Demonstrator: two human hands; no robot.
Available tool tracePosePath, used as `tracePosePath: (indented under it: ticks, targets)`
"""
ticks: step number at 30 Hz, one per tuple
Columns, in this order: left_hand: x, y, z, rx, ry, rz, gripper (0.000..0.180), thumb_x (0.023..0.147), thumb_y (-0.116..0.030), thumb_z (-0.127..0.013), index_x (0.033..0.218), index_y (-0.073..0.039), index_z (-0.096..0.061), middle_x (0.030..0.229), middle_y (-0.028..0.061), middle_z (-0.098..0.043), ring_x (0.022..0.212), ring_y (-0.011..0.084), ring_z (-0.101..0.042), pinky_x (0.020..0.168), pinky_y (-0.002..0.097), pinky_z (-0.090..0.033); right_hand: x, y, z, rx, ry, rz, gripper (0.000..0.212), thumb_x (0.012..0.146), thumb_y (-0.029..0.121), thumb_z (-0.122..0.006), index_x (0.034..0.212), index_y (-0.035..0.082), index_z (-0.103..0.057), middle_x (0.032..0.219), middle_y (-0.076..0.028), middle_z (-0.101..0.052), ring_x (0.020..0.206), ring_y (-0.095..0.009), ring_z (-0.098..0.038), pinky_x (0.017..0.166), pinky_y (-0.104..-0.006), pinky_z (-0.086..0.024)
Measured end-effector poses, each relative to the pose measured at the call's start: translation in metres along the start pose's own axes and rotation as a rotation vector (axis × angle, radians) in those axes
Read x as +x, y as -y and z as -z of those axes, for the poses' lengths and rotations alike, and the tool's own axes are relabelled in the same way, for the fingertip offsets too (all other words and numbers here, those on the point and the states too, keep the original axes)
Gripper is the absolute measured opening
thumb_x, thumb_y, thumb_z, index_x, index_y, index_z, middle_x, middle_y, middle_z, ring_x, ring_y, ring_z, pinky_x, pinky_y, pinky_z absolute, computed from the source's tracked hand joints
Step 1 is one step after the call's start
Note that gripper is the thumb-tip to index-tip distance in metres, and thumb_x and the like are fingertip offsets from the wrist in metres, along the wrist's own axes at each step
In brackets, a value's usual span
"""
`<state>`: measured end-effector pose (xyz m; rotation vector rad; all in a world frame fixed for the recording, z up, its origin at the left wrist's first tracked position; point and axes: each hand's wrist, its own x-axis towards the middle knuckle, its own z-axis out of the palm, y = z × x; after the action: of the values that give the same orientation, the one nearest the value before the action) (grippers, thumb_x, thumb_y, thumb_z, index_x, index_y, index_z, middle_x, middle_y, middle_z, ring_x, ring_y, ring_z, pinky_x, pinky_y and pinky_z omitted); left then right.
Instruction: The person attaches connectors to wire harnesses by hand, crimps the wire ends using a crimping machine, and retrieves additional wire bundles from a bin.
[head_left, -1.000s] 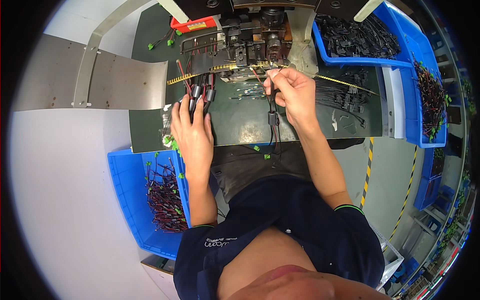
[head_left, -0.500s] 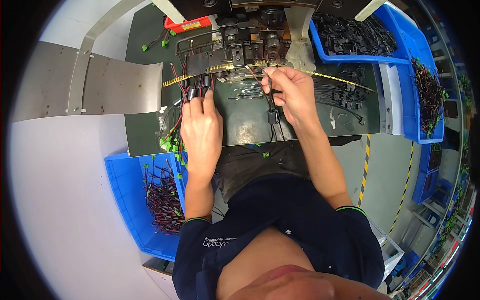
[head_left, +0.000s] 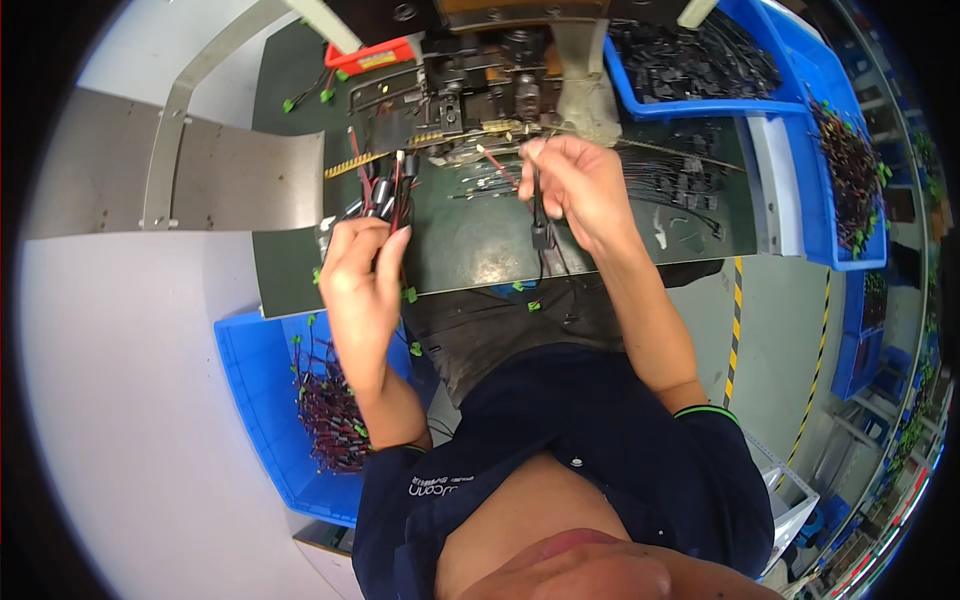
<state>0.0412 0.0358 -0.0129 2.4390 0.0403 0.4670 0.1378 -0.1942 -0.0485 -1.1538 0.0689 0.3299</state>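
Note:
My left hand (head_left: 362,270) is closed round a bundle of red and black cables (head_left: 382,195) with black cylindrical cores, at the left of the dark green table. Green connectors hang below it. Between thumb and fingers, my right hand (head_left: 575,185) pinches a cable (head_left: 537,205) just in front of the crimping machine (head_left: 490,85). A black core (head_left: 541,237) sits lower on this cable, and its ends dangle past the table edge. One red lead (head_left: 492,158) sticks out toward the machine. A brass-coloured terminal strip (head_left: 350,166) runs across the machine's front.
Black cables (head_left: 675,175) lie on the table at right. Blue bins hold more black cables (head_left: 690,65) and red-black cables (head_left: 850,185). At lower left stands another blue bin (head_left: 250,400) of cables. A red box (head_left: 370,57) sits behind, beside a curved metal sheet (head_left: 250,180).
My left hand has drawn left and toward me, its fingers now wrapped round the bundle they were lying on. My right hand has shifted slightly left, still pinching its cable.

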Motion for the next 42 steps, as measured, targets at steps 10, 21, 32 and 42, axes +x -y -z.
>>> tracePosePath:
  ticks: [10,21,32,42]
  targets:
    - [-0.026,-0.006,0.076,-0.694,-0.105,0.032,0.027,0.103,-0.008,-0.049,0.126,0.005,-0.054,0.07,0.0132,-0.059,0.048,0.0136,-0.051,0.044,0.0213,-0.04,-0.184,0.231,0.12,-1.058,-0.458,0.372,0.018,0.098,0.02,-0.06,0.098,0.003,-0.068,0.071,0.0,-0.062,0.057,-0.005,-0.059,0.047,-0.0185,-0.04]
    - [-0.005,-0.004,0.062,-0.651,-0.129,-0.137,0.011,0.097,0.008,-0.051,0.107,0.004,-0.054,0.098,0.0224,-0.067,0.086,0.0228,-0.065,0.082,0.0359,-0.055,-0.081,0.27,0.176,-2.088,-0.526,1.502,0.01,0.094,0.008,-0.063,0.101,0.001,-0.067,0.087,-0.006,-0.066,0.082,-0.017,-0.064,0.073,-0.0278,-0.05]
    - [-0.01,-0.005,0.087,-0.206,-0.875,-0.202,0.009,0.093,0.008,-0.062,0.101,0.008,-0.057,0.098,0.0176,-0.065,0.077,0.0195,-0.062,0.065,0.0284,-0.055,-0.008,0.019,0.076,-1.739,0.351,1.017,0.013,0.079,0.019,-0.069,0.078,0.008,-0.062,0.082,-0.004,-0.057,0.085,-0.02,-0.062,0.065,-0.0336,-0.053]
    - [-0.013,0.017,0.102,-0.218,-1.007,-0.286,0.008,0.095,0.006,-0.059,0.1,0.007,-0.053,0.093,0.0178,-0.064,0.07,0.019,-0.06,0.061,0.0284,-0.056,-0.015,0.068,0.075,-1.177,0.325,0.632,0.016,0.091,0.008,-0.066,0.107,0.004,-0.066,0.089,-0.011,-0.07,0.075,-0.027,-0.069,0.068,-0.0315,-0.055]
